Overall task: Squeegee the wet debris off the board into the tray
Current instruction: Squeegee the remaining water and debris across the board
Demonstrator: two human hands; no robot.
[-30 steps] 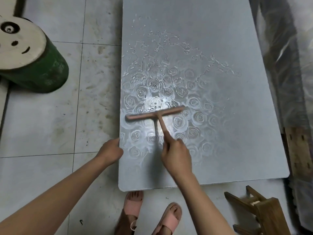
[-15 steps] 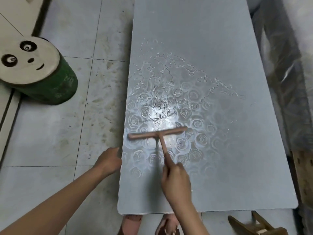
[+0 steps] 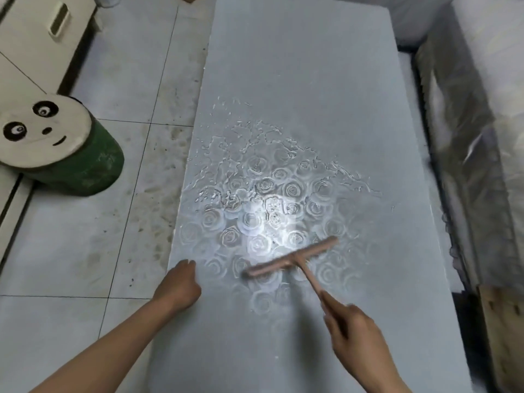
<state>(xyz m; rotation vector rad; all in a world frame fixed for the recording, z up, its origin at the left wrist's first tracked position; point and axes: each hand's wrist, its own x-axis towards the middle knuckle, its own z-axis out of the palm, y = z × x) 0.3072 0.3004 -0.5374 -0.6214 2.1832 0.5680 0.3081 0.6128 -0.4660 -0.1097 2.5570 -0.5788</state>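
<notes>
Grips squeegee (image 3: 295,258) w/ right hand (image 3: 354,333), swung rt & askew vs a moment ago, low in wet patch (image 3: 263,194) on board (image 3: 297,80). Curls left hand (image 3: 178,287) at board edge, grip unclear. Leaves most water unswept.

left grip (image 3: 178,290): bare | right grip (image 3: 354,333): bare, motion-blurred | forearms (image 3: 113,344): bare up to frame edge

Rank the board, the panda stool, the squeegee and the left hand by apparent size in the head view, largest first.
1. board
2. panda stool
3. squeegee and left hand: not ranked; the squeegee is longer but thin, the hand shorter but broader.
</notes>
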